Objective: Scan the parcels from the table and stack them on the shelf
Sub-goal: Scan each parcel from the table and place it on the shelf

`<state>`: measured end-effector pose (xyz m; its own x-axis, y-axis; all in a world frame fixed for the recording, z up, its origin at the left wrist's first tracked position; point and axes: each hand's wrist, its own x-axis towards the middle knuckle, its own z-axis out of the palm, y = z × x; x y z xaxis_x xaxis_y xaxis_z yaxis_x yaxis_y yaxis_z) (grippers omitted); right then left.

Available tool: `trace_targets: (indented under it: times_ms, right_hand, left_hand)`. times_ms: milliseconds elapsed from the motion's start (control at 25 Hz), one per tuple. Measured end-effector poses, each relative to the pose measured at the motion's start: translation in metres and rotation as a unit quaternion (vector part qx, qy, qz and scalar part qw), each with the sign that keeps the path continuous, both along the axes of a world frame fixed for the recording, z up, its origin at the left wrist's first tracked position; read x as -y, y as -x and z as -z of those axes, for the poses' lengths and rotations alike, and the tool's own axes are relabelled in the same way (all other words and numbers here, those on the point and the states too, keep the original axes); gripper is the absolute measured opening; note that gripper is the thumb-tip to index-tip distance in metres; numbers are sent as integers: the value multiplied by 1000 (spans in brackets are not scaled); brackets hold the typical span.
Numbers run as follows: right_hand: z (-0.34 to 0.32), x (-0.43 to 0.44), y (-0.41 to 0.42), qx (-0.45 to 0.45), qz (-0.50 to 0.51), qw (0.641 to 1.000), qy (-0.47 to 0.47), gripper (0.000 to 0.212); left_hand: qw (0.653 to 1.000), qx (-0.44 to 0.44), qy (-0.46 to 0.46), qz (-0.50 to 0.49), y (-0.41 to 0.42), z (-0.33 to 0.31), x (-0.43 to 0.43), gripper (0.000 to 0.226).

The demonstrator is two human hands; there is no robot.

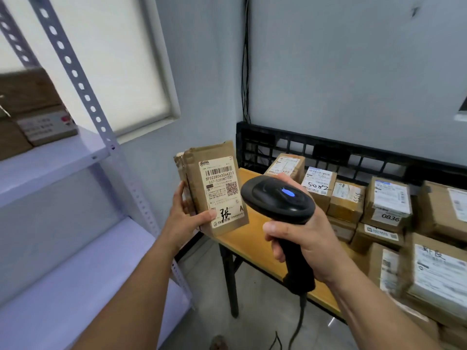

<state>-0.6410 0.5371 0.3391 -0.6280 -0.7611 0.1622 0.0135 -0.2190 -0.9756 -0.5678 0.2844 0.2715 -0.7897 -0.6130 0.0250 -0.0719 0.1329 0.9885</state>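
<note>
Shelf (50,157) stands left of L hand (185,219), w/ a few boxes (45,127) on its upper level. Table (250,238) sits under & right of R hand (305,241); pile of parcels (389,205) lies beyond & right of that hand. One parcel (217,188) is held upright in L hand, thumb on its label, fingers behind the far edge. R hand grips the scanner (278,200) handle, w/ its head just right of the parcel, blue light on.
</note>
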Motion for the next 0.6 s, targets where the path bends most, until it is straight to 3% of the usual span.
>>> trace_targets:
  times_ms: [320, 600]
  right_hand:
    - [-18, 37, -52, -35, -14, 999, -3, 111]
    - [-44, 105, -113, -58, -23, 998, 25, 106]
  left_hand:
    - [998, -49, -4, -48, -78, -31, 24, 113]
    - [993, -82, 16, -79, -174, -82, 76, 109]
